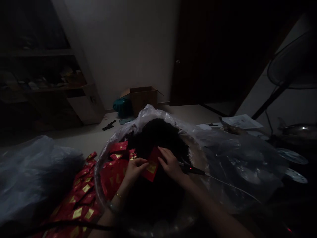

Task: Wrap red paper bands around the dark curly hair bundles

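My left hand (135, 169) pinches the left edge of a small red packet (151, 169) with a gold label. On the packet's upper right edge, the fingers of my right hand (171, 165) are closed. Beneath both hands lies a heap of dark loose material (160, 132), perhaps tea leaves, in a round tray lined with clear plastic (97, 175). Just right of my right hand rests a corded tool (195, 169) with a red light, partly hidden by the hand. More red packets (119, 146) lie in the tray beside my left hand.
Many filled-looking red packets (85, 188) are piled outside the tray at left, near a large plastic bag (37, 172). Plastic sheeting (237, 165) spreads at right, with a white cord (235, 188) across it. A cardboard box (143, 99) and a fan (292, 62) stand behind.
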Demonstrator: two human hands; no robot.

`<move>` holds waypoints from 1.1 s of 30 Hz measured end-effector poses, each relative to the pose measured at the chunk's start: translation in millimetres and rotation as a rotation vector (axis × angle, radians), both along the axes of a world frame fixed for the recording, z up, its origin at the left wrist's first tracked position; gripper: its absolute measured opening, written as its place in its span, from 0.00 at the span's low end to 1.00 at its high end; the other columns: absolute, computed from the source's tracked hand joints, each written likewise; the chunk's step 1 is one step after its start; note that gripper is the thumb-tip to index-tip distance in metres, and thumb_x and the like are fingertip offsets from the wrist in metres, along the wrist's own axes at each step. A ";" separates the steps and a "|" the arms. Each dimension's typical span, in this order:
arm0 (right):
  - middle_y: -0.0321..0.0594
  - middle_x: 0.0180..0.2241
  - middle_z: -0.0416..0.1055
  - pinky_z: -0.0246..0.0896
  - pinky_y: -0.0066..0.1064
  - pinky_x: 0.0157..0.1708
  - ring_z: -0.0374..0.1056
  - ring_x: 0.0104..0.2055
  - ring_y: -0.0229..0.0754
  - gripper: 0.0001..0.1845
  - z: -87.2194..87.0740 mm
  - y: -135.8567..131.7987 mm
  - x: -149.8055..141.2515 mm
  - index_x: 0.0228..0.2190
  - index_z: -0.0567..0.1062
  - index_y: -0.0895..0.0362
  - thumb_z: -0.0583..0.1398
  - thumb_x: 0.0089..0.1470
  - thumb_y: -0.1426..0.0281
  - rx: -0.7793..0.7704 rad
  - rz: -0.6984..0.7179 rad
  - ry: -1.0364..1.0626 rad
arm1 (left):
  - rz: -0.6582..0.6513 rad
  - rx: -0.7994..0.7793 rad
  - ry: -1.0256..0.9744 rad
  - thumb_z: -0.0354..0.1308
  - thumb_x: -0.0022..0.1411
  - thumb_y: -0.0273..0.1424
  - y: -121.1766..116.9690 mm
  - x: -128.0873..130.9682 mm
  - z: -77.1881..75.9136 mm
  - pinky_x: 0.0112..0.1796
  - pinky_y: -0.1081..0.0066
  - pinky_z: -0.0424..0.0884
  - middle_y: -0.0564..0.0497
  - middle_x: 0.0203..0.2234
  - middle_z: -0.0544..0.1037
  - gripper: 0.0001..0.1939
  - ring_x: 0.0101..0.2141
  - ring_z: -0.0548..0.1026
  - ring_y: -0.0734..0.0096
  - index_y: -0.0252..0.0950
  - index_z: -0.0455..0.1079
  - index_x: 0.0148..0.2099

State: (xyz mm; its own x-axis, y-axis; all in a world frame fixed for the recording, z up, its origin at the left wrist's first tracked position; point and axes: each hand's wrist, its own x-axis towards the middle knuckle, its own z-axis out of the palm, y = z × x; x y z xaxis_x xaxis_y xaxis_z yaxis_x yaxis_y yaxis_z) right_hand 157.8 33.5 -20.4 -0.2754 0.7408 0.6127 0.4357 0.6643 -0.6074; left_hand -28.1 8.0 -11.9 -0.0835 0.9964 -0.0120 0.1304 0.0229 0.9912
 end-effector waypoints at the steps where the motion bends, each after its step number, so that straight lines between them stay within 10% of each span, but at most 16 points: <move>1: 0.49 0.49 0.68 0.61 0.45 0.51 0.63 0.51 0.48 0.24 -0.4 -0.2 0.5 0.55 0.65 0.55 0.54 0.55 0.74 0.019 -0.014 0.003 | 0.014 0.001 -0.002 0.65 0.39 0.36 -0.3 2.1 -0.1 0.32 0.70 0.70 0.50 0.23 0.79 0.11 0.27 0.76 0.66 0.34 0.75 0.27; 11: 0.45 0.50 0.68 0.61 0.40 0.52 0.64 0.52 0.45 0.19 -4.7 -3.4 3.1 0.51 0.68 0.53 0.54 0.57 0.73 0.146 -0.032 0.091 | 0.070 -0.009 -0.051 0.65 0.39 0.37 -4.6 14.1 -4.4 0.29 0.71 0.70 0.51 0.22 0.79 0.13 0.25 0.75 0.69 0.34 0.75 0.27; 19: 0.42 0.31 0.66 0.64 0.37 0.34 0.62 0.35 0.45 0.07 12.0 -5.9 3.9 0.24 0.72 0.57 0.64 0.47 0.68 0.099 -0.250 0.019 | -0.038 0.082 0.046 0.62 0.44 0.37 -11.0 20.1 5.7 0.29 0.73 0.69 0.50 0.22 0.79 0.10 0.27 0.74 0.68 0.34 0.75 0.27; 33: 0.39 0.31 0.73 0.60 0.43 0.47 0.63 0.41 0.45 0.05 38.7 -25.1 2.4 0.33 0.72 0.55 0.56 0.55 0.75 0.094 0.309 -0.151 | -0.084 -0.033 0.002 0.61 0.45 0.41 -12.1 7.7 24.3 0.32 0.72 0.69 0.49 0.28 0.80 0.16 0.31 0.75 0.65 0.33 0.77 0.33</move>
State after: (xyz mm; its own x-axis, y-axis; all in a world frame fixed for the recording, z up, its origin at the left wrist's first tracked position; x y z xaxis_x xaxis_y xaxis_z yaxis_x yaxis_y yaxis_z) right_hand 160.2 8.4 18.2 -0.5702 0.5510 0.6093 0.2857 0.8284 -0.4818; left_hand -20.4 -4.1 12.4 0.0006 0.9990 -0.0452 0.1356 0.0447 0.9898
